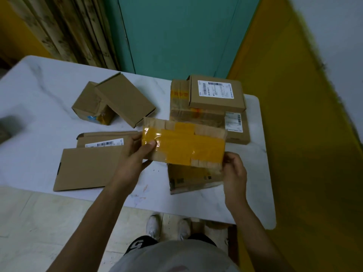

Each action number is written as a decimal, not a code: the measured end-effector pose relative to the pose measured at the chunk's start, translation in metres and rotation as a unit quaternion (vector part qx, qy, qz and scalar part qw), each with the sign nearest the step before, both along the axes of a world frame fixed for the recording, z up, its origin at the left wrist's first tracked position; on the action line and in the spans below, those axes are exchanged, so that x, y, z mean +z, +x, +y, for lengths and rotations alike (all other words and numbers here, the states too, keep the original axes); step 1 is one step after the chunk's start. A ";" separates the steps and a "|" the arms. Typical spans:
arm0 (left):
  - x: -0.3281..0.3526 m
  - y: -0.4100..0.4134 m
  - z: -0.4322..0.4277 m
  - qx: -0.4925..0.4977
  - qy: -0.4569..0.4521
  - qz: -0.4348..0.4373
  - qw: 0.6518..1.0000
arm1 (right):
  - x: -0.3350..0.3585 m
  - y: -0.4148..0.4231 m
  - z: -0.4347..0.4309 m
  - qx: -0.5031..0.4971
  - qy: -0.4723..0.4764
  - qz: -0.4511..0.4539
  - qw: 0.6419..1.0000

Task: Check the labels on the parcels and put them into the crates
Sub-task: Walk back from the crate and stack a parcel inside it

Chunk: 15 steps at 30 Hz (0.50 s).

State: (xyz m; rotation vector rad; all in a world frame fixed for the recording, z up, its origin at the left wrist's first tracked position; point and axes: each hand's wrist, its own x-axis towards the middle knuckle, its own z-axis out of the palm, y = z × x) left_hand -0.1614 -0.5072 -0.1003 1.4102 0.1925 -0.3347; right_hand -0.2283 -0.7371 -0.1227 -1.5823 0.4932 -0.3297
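I hold a flat cardboard parcel, covered in yellow tape, above the white table. My left hand grips its left end with the thumb on the tape. My right hand grips its lower right corner. No label shows on the face turned to me. Other parcels lie on the table: a labelled box on top of a taped stack at the back right, two brown boxes at the back left, and flat boxes at the front left, one with a barcode label. No crate is in view.
Another parcel lies under the held one near the front edge. A labelled box sits at the right edge of the table. Behind the table are a teal door, stacked cardboard sheets and a yellow wall.
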 end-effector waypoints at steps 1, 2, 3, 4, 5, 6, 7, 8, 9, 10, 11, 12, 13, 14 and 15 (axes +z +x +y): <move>0.001 -0.001 0.003 -0.021 0.004 -0.030 0.999 | 0.005 0.000 0.001 -0.009 0.091 0.017 0.996; 0.001 -0.003 0.007 -0.045 0.011 -0.055 0.997 | 0.007 0.000 0.001 -0.010 0.171 0.029 0.985; 0.001 -0.004 0.011 -0.067 0.011 -0.072 0.995 | 0.009 -0.001 -0.001 -0.005 0.222 0.033 0.975; 0.001 -0.005 0.014 -0.082 0.000 -0.075 0.994 | 0.012 -0.002 -0.001 -0.002 0.238 0.032 0.971; 0.002 -0.006 0.017 -0.085 -0.017 -0.065 0.994 | 0.014 -0.003 -0.002 0.001 0.243 0.024 0.970; 0.005 -0.007 0.019 -0.080 -0.033 -0.045 0.995 | 0.016 -0.003 -0.003 0.007 0.236 0.011 0.972; 0.006 -0.007 0.020 -0.073 -0.042 -0.023 0.996 | 0.019 -0.003 -0.003 0.013 0.225 -0.001 0.974; 0.008 -0.008 0.021 -0.070 -0.042 -0.007 0.997 | 0.020 -0.002 -0.003 0.022 0.206 -0.008 0.978; 0.009 -0.008 0.021 -0.064 -0.033 -0.003 0.997 | 0.023 -0.001 -0.002 0.027 0.185 -0.012 0.982; 0.009 -0.010 0.021 -0.054 -0.017 -0.002 0.998 | 0.023 -0.001 -0.001 0.028 0.160 -0.019 0.987; 0.009 -0.011 0.019 -0.042 -0.004 0.001 0.999 | 0.025 0.000 0.000 0.028 0.141 -0.022 0.989; 0.009 -0.012 0.018 -0.030 0.001 0.006 1.000 | 0.026 0.001 0.001 0.025 0.129 -0.025 0.991; 0.008 -0.014 0.016 -0.020 -0.005 0.013 1.000 | 0.029 0.003 0.003 0.020 0.122 -0.032 0.992; 0.007 -0.015 0.015 -0.015 -0.017 0.022 0.999 | 0.033 0.004 0.005 0.017 0.112 -0.040 0.993; 0.006 -0.016 0.013 -0.013 -0.029 0.033 0.999 | 0.039 0.006 0.006 0.014 0.096 -0.048 0.994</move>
